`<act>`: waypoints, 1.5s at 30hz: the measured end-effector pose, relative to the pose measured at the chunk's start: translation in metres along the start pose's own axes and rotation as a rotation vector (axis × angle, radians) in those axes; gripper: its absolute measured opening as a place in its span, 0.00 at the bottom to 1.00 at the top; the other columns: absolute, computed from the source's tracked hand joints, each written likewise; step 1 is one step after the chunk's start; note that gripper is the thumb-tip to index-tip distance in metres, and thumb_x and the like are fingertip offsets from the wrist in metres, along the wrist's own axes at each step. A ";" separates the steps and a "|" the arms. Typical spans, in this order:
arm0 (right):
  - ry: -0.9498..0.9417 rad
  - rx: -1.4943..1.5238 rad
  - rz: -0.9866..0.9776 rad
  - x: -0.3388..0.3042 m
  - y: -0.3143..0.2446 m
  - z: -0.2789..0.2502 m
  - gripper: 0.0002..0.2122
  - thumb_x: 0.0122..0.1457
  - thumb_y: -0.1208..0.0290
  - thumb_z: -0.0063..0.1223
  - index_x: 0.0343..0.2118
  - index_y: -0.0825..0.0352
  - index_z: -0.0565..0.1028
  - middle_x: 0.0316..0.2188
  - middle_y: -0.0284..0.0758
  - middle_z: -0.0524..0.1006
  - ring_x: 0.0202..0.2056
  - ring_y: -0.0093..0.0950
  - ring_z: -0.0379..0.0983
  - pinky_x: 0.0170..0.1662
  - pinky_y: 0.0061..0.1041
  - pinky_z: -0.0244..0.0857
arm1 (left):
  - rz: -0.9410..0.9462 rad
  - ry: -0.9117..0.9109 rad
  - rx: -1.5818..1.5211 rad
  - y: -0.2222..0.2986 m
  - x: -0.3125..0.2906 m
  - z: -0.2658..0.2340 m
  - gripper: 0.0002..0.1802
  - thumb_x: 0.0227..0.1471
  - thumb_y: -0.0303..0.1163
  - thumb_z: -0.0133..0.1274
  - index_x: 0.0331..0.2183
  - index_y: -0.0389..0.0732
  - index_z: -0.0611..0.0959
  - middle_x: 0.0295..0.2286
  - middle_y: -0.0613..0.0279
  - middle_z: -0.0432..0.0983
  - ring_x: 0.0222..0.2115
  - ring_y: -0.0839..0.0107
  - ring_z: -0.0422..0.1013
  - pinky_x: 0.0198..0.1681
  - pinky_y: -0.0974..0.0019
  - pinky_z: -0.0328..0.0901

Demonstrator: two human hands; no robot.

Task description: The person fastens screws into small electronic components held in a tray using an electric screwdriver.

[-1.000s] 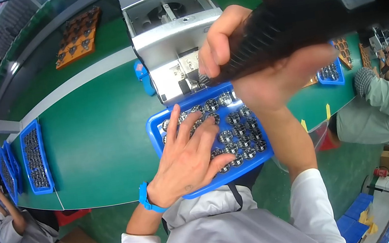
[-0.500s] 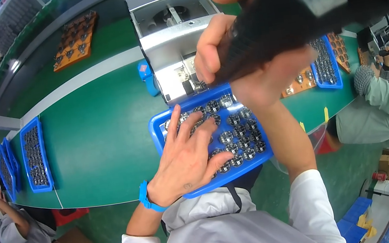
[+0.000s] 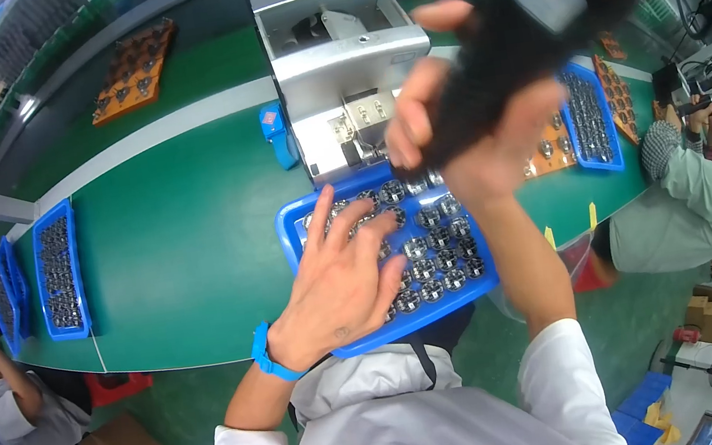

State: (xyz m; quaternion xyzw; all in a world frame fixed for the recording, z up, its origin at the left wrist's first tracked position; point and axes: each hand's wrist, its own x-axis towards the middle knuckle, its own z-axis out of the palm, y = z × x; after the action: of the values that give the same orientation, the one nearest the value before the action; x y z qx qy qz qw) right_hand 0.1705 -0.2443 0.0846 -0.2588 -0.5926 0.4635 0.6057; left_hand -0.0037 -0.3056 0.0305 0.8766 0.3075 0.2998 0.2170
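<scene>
A blue tray [image 3: 364, 342] lies at the table's near edge, holding rows of small round metal and black parts [image 3: 415, 248]. My left hand [image 3: 328, 285], a blue band on its wrist, rests over the tray's left half with fingers spread, touching some parts and hiding others. My right hand [image 3: 493, 158] is closed around a black handheld power driver [image 3: 488, 58], blurred by motion. The driver slants down to the left, its lower end above the tray's far right rim. Its tip is too blurred to make out.
A silver machine [image 3: 351, 59] stands just beyond the tray, with a blue strap [image 3: 279, 138] at its left side. More blue trays of parts stand left [image 3: 79, 261] and right [image 3: 582, 156]. An orange rack [image 3: 132, 85] sits at the back. A co-worker [image 3: 687, 185] is at the right.
My right hand and the driver have moved lower, and the driver's end now sits over the tray's far edge. The left hand stays spread on the parts, its thumb drawn slightly inward.
</scene>
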 end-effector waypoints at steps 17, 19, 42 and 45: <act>-0.061 0.146 0.100 -0.045 0.006 -0.010 0.46 0.49 0.24 0.37 0.53 0.70 0.58 0.19 0.42 0.72 0.19 0.32 0.70 0.23 0.30 0.67 | -0.108 -0.062 -0.010 0.001 0.005 0.004 0.34 0.42 0.18 0.48 0.53 0.23 0.59 0.48 0.42 0.67 0.54 0.48 0.60 0.64 0.41 0.43; -0.070 0.163 0.092 -0.046 0.006 -0.012 0.46 0.49 0.26 0.41 0.53 0.71 0.60 0.20 0.43 0.72 0.19 0.33 0.71 0.24 0.31 0.68 | -0.120 -0.070 -0.030 0.000 0.005 0.004 0.34 0.42 0.18 0.48 0.53 0.23 0.59 0.48 0.42 0.67 0.54 0.48 0.59 0.64 0.41 0.42; -0.167 0.081 0.069 -0.038 0.009 -0.010 0.39 0.42 0.27 0.53 0.29 0.70 0.66 0.19 0.44 0.75 0.22 0.29 0.73 0.25 0.25 0.68 | -0.133 -0.097 -0.031 -0.001 0.008 0.002 0.29 0.38 0.16 0.48 0.48 0.26 0.66 0.43 0.43 0.68 0.52 0.43 0.59 0.63 0.38 0.42; -0.165 0.096 0.077 -0.040 0.008 -0.011 0.39 0.43 0.28 0.52 0.32 0.70 0.65 0.20 0.43 0.75 0.22 0.29 0.72 0.25 0.25 0.67 | -0.144 -0.058 -0.067 0.003 0.010 0.005 0.29 0.39 0.16 0.48 0.48 0.25 0.66 0.46 0.41 0.66 0.53 0.43 0.59 0.63 0.38 0.42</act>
State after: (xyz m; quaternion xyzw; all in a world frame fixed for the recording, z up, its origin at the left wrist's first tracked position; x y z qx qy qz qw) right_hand 0.1840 -0.2728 0.0568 -0.2131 -0.6070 0.5343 0.5483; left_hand 0.0066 -0.3020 0.0322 0.8528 0.3529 0.2681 0.2762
